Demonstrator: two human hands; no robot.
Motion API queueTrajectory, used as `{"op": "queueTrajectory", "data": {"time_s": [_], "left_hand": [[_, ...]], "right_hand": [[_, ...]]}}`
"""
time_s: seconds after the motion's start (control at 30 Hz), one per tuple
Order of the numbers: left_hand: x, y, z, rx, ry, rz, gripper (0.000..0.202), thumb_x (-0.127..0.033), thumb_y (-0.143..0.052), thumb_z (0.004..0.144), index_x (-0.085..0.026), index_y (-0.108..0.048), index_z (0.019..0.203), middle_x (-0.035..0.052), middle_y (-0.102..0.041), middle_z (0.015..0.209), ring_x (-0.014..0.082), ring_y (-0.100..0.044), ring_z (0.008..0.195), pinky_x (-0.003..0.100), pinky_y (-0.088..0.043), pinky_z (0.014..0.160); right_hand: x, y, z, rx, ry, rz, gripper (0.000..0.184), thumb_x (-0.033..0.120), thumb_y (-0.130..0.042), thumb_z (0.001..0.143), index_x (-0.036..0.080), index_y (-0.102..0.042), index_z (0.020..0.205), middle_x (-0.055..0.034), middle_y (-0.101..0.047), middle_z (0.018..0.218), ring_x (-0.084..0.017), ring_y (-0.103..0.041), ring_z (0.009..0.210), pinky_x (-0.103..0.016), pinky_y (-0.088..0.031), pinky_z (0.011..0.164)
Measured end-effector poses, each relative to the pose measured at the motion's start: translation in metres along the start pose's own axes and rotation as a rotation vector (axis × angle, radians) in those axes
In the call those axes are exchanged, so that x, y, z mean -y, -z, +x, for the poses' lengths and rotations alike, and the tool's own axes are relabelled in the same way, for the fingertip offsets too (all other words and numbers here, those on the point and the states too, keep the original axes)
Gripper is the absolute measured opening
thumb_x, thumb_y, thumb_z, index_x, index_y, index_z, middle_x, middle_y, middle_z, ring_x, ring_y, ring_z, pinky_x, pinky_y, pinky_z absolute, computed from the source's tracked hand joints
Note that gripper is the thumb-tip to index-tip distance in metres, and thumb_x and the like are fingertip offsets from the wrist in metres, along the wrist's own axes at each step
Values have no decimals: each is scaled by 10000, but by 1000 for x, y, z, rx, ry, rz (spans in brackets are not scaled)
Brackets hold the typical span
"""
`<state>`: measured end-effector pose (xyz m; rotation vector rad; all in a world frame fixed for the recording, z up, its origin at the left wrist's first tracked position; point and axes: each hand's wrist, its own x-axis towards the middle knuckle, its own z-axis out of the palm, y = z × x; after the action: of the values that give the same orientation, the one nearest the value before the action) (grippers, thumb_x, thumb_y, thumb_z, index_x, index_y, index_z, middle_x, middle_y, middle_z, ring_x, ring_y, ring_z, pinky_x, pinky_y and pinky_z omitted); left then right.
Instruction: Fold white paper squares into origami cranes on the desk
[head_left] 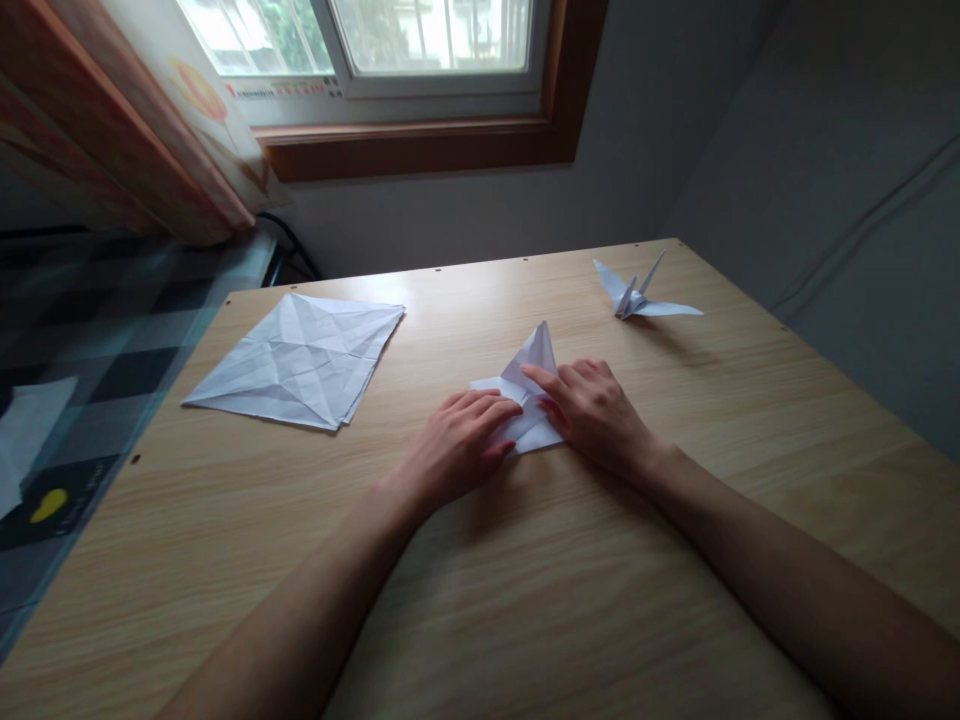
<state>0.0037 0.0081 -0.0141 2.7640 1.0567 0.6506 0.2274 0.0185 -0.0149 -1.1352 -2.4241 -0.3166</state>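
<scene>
A partly folded sheet of white paper [534, 352] lies on the table between both hands, one pointed flap standing up at its far side. My left hand [466, 435] holds the paper's left part, fingers curled over the top and thumb at the near edge. From the right, my right hand [604, 410] grips the same paper; its index finger is stretched against the base of the raised flap and its thumb presses lower down. The fingers cover much of the middle folds. Farther back on the right stands a finished white paper crane [634, 300] with spread wings.
Creased, flattened white paper sheets [300, 355] lie stacked at the table's back left. The wood-grain table [465, 620] ends at a wall below a window [442, 40]. Left of it is a checked cloth surface [142, 320] beneath an orange curtain [142, 120].
</scene>
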Motion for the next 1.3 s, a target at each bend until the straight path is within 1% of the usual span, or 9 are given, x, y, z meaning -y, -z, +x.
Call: {"op": "queueTrajectory", "data": {"time_s": [0.3,0.4,0.5,0.63,0.73,0.83,0.9,1.1,1.3], "left_hand": [[2,-4,-3,6,-62,89,279,-220,-540,899,-277,-655,1146,50,-659,1205,243,-589,1126,418,-474,944],[2,-3,-3,9,-64,87,281,-227,-534,902,-275,-657,1149,53,-660,1201,240,-591,1112,418,-479,936],[2,-2,-2,7,-67,82,271,-231,-532,906,-285,-671,1133,57,-662,1199,240,-592,1104,422,-481,928],[4,-2,-2,18,-72,75,280,-223,-551,896,-305,-680,1131,59,-651,1222,248,-581,1127,432,-478,930],[5,-3,-3,31,-74,69,298,-221,-564,892,-322,-675,1149,51,-640,1242,252,-565,1154,435,-470,943],[5,-4,-4,28,-72,71,298,-226,-562,898,-331,-673,1154,47,-634,1246,245,-561,1153,432,-462,956],[5,-5,-4,27,-72,76,290,-229,-556,904,-329,-676,1148,47,-634,1242,240,-561,1146,428,-457,959],[4,-3,-3,36,-77,66,272,-241,-545,908,-318,-686,1128,54,-635,1235,243,-562,1142,431,-457,959],[4,-3,-3,37,-72,58,268,-246,-533,916,-313,-694,1119,48,-640,1231,247,-569,1136,429,-459,964]], "right_hand": [[-9,-6,-10,-205,-165,529,819,376,-632,874,247,-138,1514,-114,-616,1124,-242,-599,882,-369,-522,687],[-15,-8,-14,-188,-360,754,843,383,-702,820,255,-206,1490,-83,-633,1065,-199,-614,804,-271,-488,530],[-20,-11,-11,-77,-433,914,700,385,-738,782,229,-405,1377,-19,-646,892,-152,-600,692,-255,-487,564],[-18,-15,0,-6,-513,919,492,356,-748,759,189,-568,1185,17,-625,757,-118,-543,594,-246,-449,559],[-15,-18,4,-19,-556,883,563,343,-759,735,191,-542,1232,40,-578,699,-119,-515,576,-246,-437,546],[-18,-15,4,-107,-466,861,768,305,-738,737,233,-367,1405,20,-567,829,-123,-501,608,-259,-462,558],[-26,-4,5,-82,-263,791,812,216,-684,738,289,-306,1453,-23,-554,1003,-141,-513,705,-285,-497,623],[-58,31,32,253,26,499,544,7,-526,704,279,-645,1160,-49,-562,1015,-183,-573,873,-323,-511,800],[-77,36,76,566,136,399,286,81,-623,782,274,-740,958,-25,-692,956,-167,-642,779,-285,-488,723]]}}
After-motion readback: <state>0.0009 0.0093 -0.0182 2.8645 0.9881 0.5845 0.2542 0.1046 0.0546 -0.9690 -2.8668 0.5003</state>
